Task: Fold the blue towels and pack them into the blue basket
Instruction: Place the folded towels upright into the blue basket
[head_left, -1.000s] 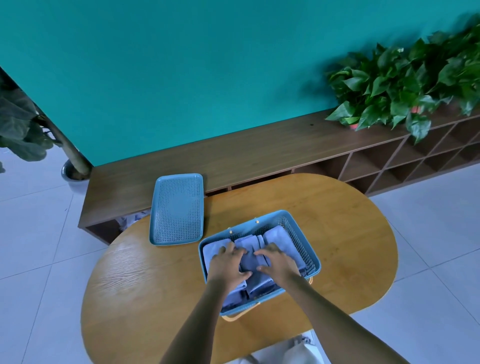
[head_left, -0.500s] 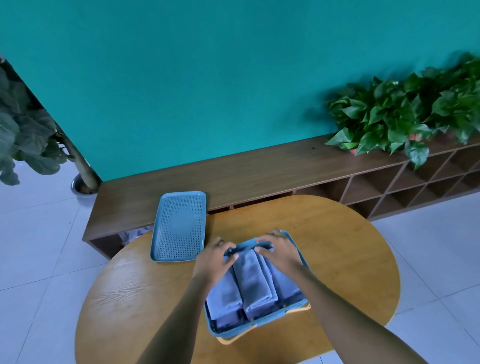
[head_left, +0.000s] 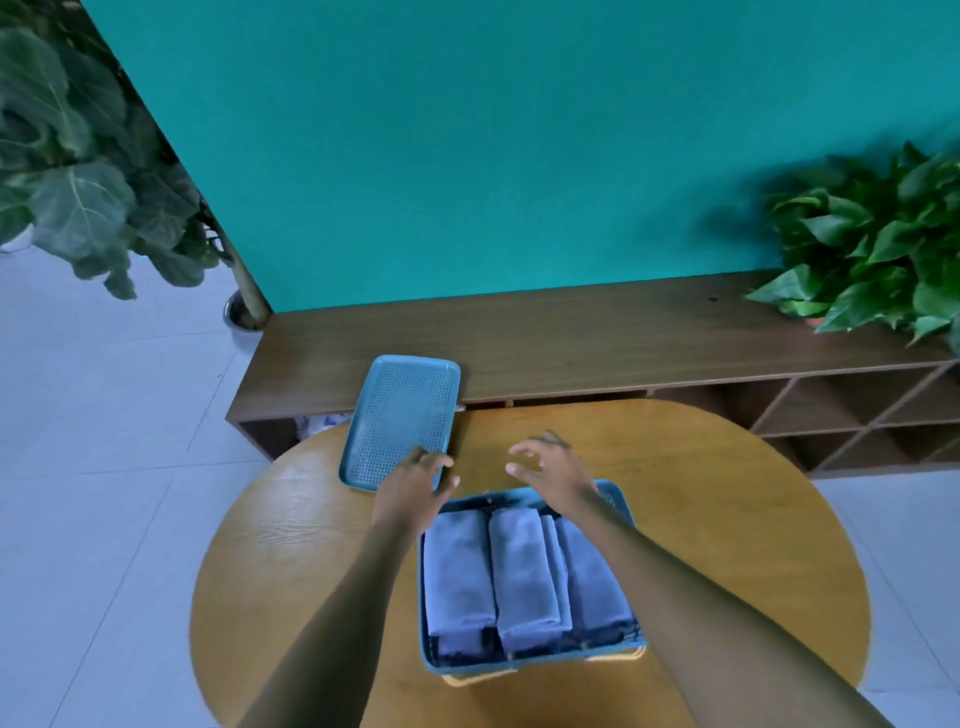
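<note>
So the packing part looks basically done here. The blue towels are folded into long bundles and sit side by side inside the blue basket, which is on the wooden tabletop right under both forearms. I count three fat bundles plus a thin one wedged between the middle and right ones, though the right arm covers part of that side, so there might be more tucked under it.

Both hands are past the far rim of the basket. The left hand has a loose, empty grip, fingers relaxed, and its fingertips overlap the near corner of the blue lid lying flat on the tabletop. From this angle I honestly can't tell if it's touching the lid or just hovering over it. The right hand is just to the right of the left one, grip wide open with fingers spread, holding nothing, hanging over bare wood beyond the basket.

My read: the towel step is finished and the step in hand is going for that lid. Next move would need the left grip to pinch the lid's near edge, the right to catch the other side, then bring it back toward the body and line it up square over the basket rim without snagging the towel tops.
</note>
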